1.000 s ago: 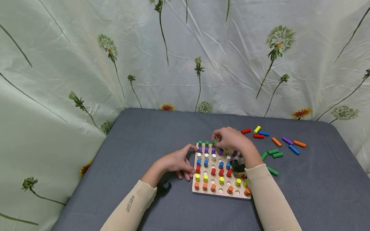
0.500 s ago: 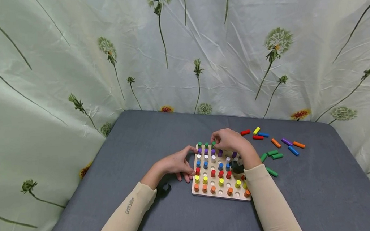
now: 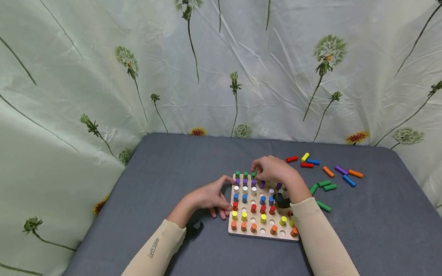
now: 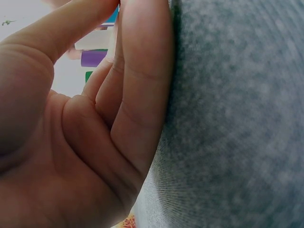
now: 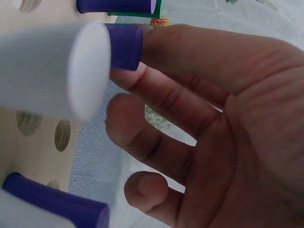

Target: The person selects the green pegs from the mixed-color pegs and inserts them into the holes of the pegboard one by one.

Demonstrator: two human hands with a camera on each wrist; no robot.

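A light wooden pegboard (image 3: 239, 231) lies on the grey surface, with rows of coloured pegs standing in its holes. At the far row my right hand (image 3: 273, 168) pinches a green peg (image 3: 254, 175), third from the left. A white peg (image 5: 52, 71) and a purple peg (image 5: 126, 47) stand in front of those fingertips in the right wrist view and hide the green peg's lower part. My left hand (image 3: 207, 196) rests along the board's left edge, thumb and index finger spread and touching it near a red peg (image 3: 235, 205) and a purple peg (image 3: 238, 182).
Loose pegs lie right of the board, including a green peg (image 3: 324, 206), a purple peg (image 3: 341, 170) and an orange peg (image 3: 355, 173). Farther back are a yellow peg (image 3: 305, 157) and a red peg (image 3: 292, 159). A flower-printed curtain (image 3: 215, 69) hangs behind the surface.
The head view has shifted slightly, so the whole scene sits a little lower. Both hands keep their places at the board, the right one still pinching the green peg.
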